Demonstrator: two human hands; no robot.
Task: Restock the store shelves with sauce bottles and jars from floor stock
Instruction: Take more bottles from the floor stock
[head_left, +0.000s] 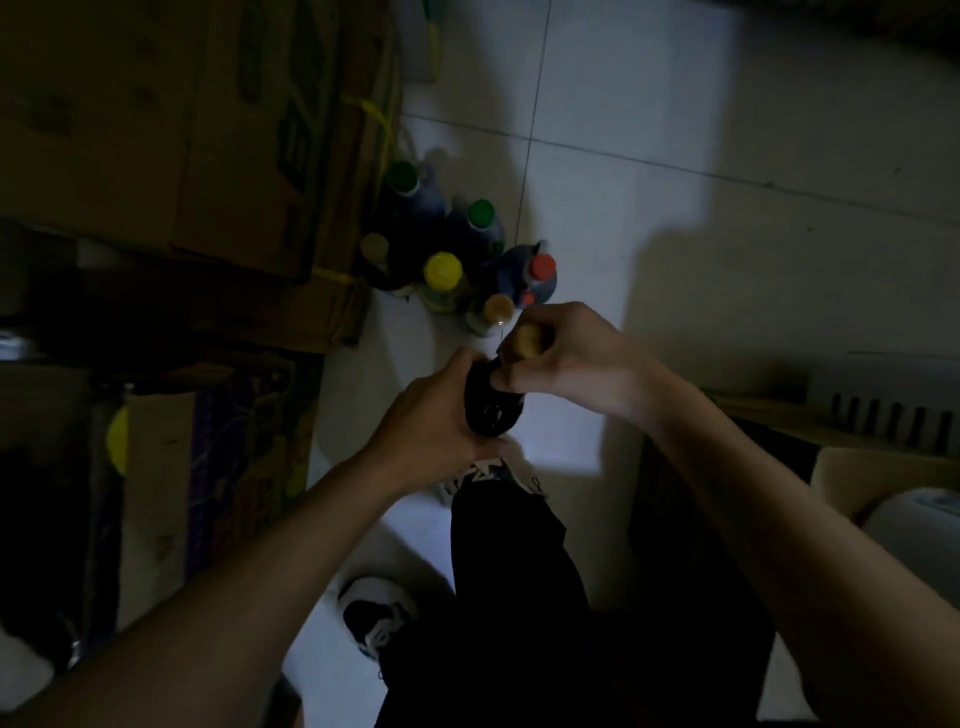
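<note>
Forearms: left forearm (234, 587) and right forearm (753, 493) both reach out towards the floor cluster (452, 260) and meet just short of it.
Left hand (431, 421): fingers curled round the dark body of the held bottle (491, 410), carrying the load.
Right hand (566, 358): fingers and thumb wrapped round the neck, just under the tan cap (527, 340).
Held bottle: in the air in both hands, on the near side of the floor cluster. It's close to the cluster's nearest amber-capped bottle; contact between them can't be read in this light.
Handling: dark fill, looks full, so I judge a moderate weight. Glass or plastic, cannot tell; treat it as breakable and smooth-walled. Body grip for lifting, neck grip for steering only, and the cap is no lifting point.
Floor cluster: upright bottles with green, yellow, red and amber caps, packed tight together.
Edges: cardboard boxes (182, 130) stand hard against the cluster's left side, corners jutting. A low carton (883, 467) lies well to the cluster's right, on the near side.
Open room: bare tiled floor (649, 130) right of and beyond the cluster looks like the widest lane.
Feet: shoe (379, 613) on the near side of the cluster, so a drop risks toes.
Shelves: not in view.
</note>
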